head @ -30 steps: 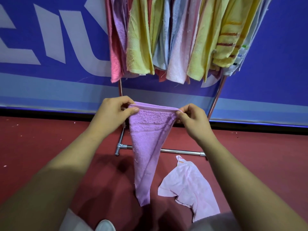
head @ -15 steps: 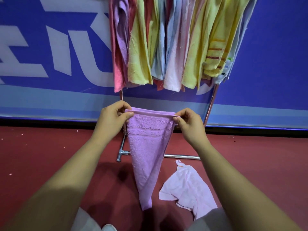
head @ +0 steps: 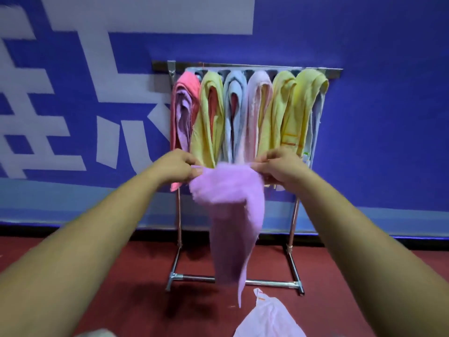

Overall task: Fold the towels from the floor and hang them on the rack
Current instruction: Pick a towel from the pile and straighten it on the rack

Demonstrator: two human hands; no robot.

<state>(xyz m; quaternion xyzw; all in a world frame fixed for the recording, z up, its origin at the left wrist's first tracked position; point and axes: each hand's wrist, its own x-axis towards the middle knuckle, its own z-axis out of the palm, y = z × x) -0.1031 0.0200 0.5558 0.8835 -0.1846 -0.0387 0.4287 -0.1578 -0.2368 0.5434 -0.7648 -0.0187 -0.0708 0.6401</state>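
Head view, left hand (head: 178, 166) and right hand (head: 279, 166) pinch purple towel (head: 230, 205), raised nearer rack (head: 267, 283)

head view, facing rack (head: 245, 69), near

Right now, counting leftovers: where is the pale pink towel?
Head view, bottom right: the pale pink towel lies on the floor before the rack's base bar.

I'm in what looks like an indoor sports hall, dark red floor (head: 116, 276) before me, long blue banner wall (head: 379, 122) with huge white lettering (head: 107, 76), metal rack (head: 272, 283) of towels (head: 211, 117) standing before it
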